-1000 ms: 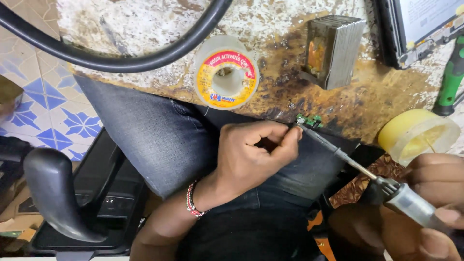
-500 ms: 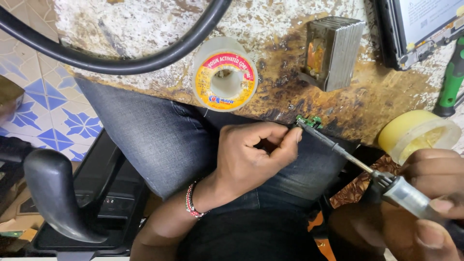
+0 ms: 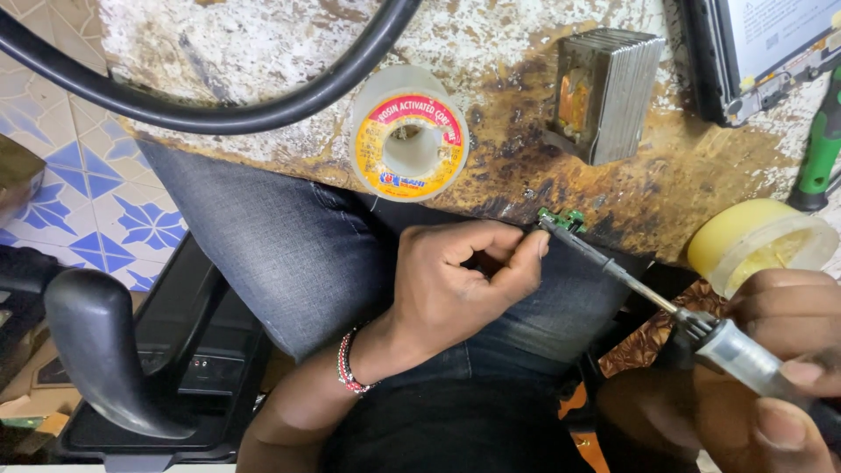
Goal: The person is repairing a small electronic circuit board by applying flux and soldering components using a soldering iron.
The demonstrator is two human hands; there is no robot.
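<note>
The small green circuit board (image 3: 561, 219) is sitting right at the front edge of the worn bench (image 3: 263, 52), pinched at its near side by my left hand (image 3: 455, 280), whose thumb and forefinger are closing tightly on it above my lap. My right hand (image 3: 788, 368) is wrapping snugly around the handle of the soldering iron (image 3: 701, 333), and the iron's tip is touching the board from the right.

I am judging the main risk to be heat: the left forefinger is lying just beside the tip, so a small slip of the iron along the board could burn it. The board is also being held by a narrow pinch only, so pressure from the tip could twist it out and drop it onto my jeans (image 3: 289, 263) (which are directly underneath, as is any falling solder).

Room is tight. The yellow flux tub (image 3: 753, 245) is standing near the iron's shaft on the right, so a swing outward could knock it. The solder spool (image 3: 410, 136) and the metal transformer block (image 3: 604, 92) are sitting further back on the bench, apart from the board, leaving some open surface between them. The thick black cable (image 3: 263, 109) is curving well away to the left.
</note>
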